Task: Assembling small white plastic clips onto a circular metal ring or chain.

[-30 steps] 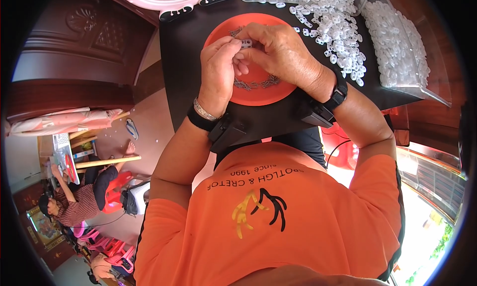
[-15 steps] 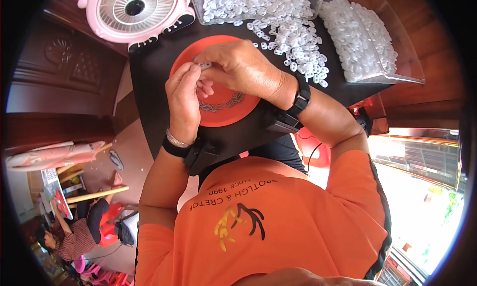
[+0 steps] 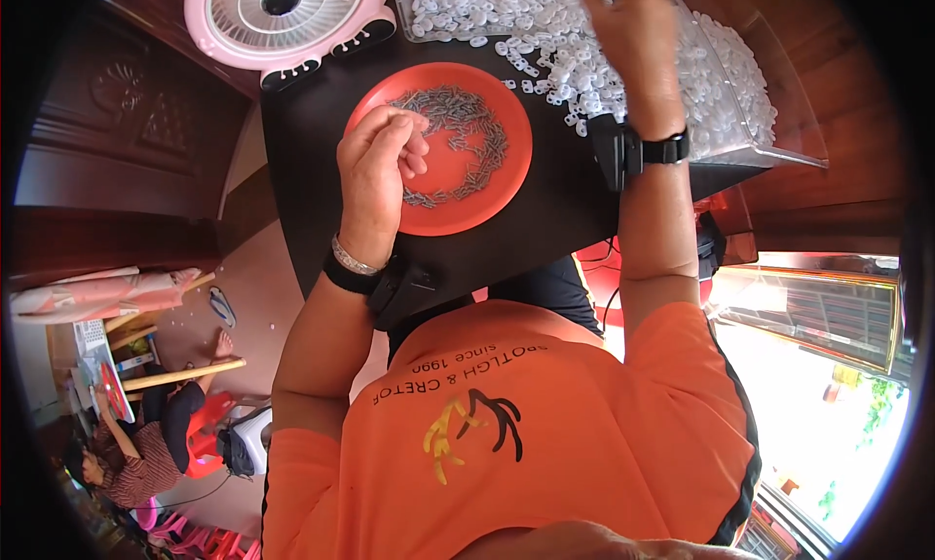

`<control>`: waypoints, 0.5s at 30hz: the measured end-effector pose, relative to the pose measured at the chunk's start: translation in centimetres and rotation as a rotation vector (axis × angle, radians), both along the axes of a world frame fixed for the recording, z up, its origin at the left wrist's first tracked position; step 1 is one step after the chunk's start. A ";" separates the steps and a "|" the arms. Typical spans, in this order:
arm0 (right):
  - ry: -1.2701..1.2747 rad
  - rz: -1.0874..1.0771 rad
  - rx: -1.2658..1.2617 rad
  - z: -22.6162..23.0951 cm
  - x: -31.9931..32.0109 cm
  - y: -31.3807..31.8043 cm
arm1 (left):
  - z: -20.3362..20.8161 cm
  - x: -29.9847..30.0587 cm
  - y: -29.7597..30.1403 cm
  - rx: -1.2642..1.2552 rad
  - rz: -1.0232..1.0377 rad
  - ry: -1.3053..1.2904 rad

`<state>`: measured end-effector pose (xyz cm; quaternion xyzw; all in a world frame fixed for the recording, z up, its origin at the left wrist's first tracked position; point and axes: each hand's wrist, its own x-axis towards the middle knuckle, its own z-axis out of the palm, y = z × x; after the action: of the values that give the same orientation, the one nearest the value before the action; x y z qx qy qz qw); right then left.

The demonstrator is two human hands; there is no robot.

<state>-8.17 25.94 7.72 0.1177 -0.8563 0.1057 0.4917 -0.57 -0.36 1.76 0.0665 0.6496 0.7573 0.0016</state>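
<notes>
My left hand (image 3: 375,166) is over the left side of an orange-red plate (image 3: 518,136). Its fingers are curled in with the thumb against them; whatever lies inside is hidden. A ring of small grey metal screws (image 3: 482,156) is spread on the plate. Out to the upper right, my right hand (image 3: 638,49) reaches over the white plastic pieces, small ovals with holes. Its fingers are blurred near the top edge, so their grip is unclear. A loose heap of these white pieces (image 3: 560,73) spills onto the black table (image 3: 321,141).
A clear bin (image 3: 487,5) full of white pieces stands at the far side, another clear bin (image 3: 740,83) at the right. A pink fan (image 3: 282,19) stands at the far left. Another person (image 3: 146,463) sits low at the lower left.
My right hand has left my left hand above the plate and swung up and right to the white pieces. The white piece seen between the hands is out of sight. The left hand stays over the plate.
</notes>
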 end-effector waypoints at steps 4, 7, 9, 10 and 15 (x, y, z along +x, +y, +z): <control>-0.792 0.345 0.100 -3.9 -1.5 -2.3 | -0.2 0.0 -0.5 -0.020 0.024 0.008; -0.812 0.412 0.166 -5.8 -1.7 -3.0 | 0.0 0.1 -0.5 -0.031 0.020 0.006; -0.829 0.383 0.241 -6.2 -2.0 -3.5 | 0.0 0.0 -0.4 -0.044 0.018 -0.003; -0.839 0.352 0.256 -6.1 -2.1 -3.7 | 0.0 0.0 -0.4 -0.047 0.007 -0.003; -0.877 0.348 0.199 -6.2 -2.0 -3.5 | -0.1 0.0 -0.4 -0.036 -0.008 0.005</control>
<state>-10.19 22.49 1.48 0.2501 -0.9565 0.1434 0.0458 -0.56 -0.80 1.62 0.0708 0.6629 0.7453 0.0043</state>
